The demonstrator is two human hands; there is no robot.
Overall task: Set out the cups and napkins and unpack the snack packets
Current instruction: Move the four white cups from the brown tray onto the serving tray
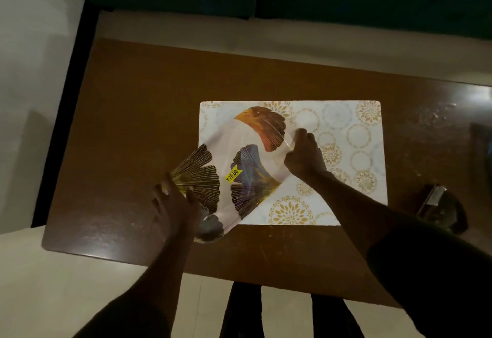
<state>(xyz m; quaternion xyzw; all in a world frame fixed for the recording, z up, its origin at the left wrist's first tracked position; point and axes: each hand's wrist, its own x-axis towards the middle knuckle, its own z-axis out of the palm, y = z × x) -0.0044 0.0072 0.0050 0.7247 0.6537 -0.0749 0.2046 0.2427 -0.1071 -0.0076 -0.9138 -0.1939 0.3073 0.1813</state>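
both hands (175, 204) (303, 156) pinching napkin pack (239, 156) edges

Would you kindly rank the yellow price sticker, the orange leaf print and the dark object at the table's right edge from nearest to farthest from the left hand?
From the left hand:
1. Yellow price sticker, just up-right on the wrapped pack.
2. Orange leaf print, at the pack's far end.
3. Dark object, far right table edge.

A brown table (138, 113) is carrying a patterned placemat (354, 135) at frame centre; a dark object (439, 207) is sitting lower right.
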